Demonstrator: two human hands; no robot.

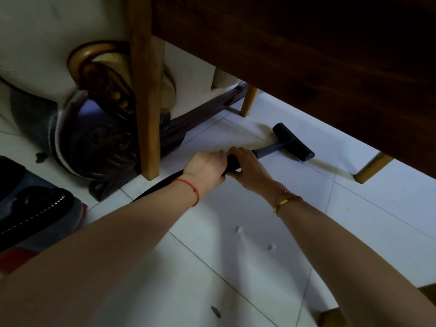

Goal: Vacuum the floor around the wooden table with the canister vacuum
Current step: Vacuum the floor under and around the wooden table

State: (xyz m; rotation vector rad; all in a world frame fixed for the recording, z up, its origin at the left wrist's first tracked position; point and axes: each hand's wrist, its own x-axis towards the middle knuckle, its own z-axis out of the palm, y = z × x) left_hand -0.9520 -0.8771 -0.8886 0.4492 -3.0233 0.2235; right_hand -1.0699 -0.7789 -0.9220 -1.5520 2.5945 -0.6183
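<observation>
I have my left hand (207, 165) and right hand (245, 165) both clamped on the black vacuum wand (264, 151), held low so its dark flat floor nozzle (293, 142) reaches the white tiled floor (236, 267) beneath the dark wooden desk (295, 55); the canister is out of view.

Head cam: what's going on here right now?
A person is vacuuming under the dark-topped wooden table. Both hands grip the black vacuum wand handle: the left hand nearer the ribbed black hose, the right hand farther along toward the grey tube. The dark T-shaped floor nozzle sits on the white tiled floor between the light wooden table legs. A small dark scrap and pale bits lie on the tiles nearer the camera.
</observation>
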